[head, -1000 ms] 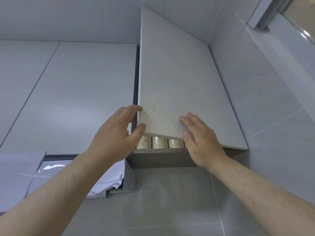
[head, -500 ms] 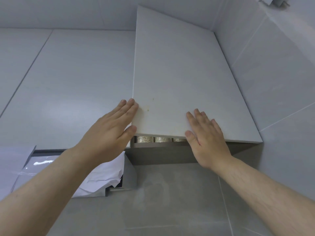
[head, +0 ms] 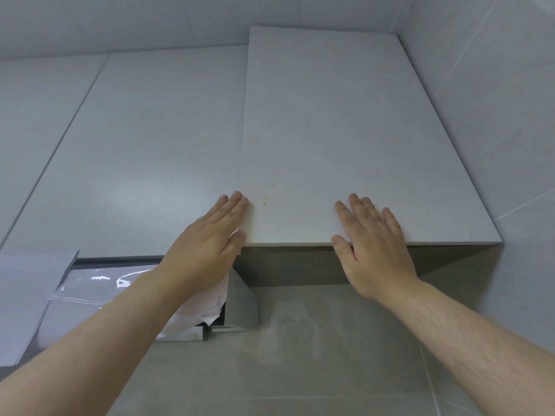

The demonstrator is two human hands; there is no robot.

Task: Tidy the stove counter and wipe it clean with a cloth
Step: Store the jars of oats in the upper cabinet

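Head view, looking up past my forearms: the stove surface and the cloth I need for wiping are not in sight, so I judge they lie below this frame.

My left hand [head: 207, 244] is flat with its fingers straight and together. Its fingertips lie along the lower left edge of the cabinet door [head: 330, 130] and its thumb sits at the bottom corner. My right hand [head: 375, 250] is spread flat on the door's face just above its bottom edge, thumb at that edge. Neither hand holds anything.

The step, as I read it, is pressing this door home. It looks almost closed, but I cannot tell whether a gap remains.

To do it well, I should push evenly with both palms low on the panel and slide my left thumb clear of the corner so it is not nipped. I should stop when the door sits level with the neighbouring door [head: 156, 151].

Below my left wrist, crumpled paper [head: 198, 316] spills from an open compartment. Small yellowish spots [head: 265, 203] mark the door between my hands, and they are worth a pass with the cloth. Beyond is grey wall tile [head: 495, 100].
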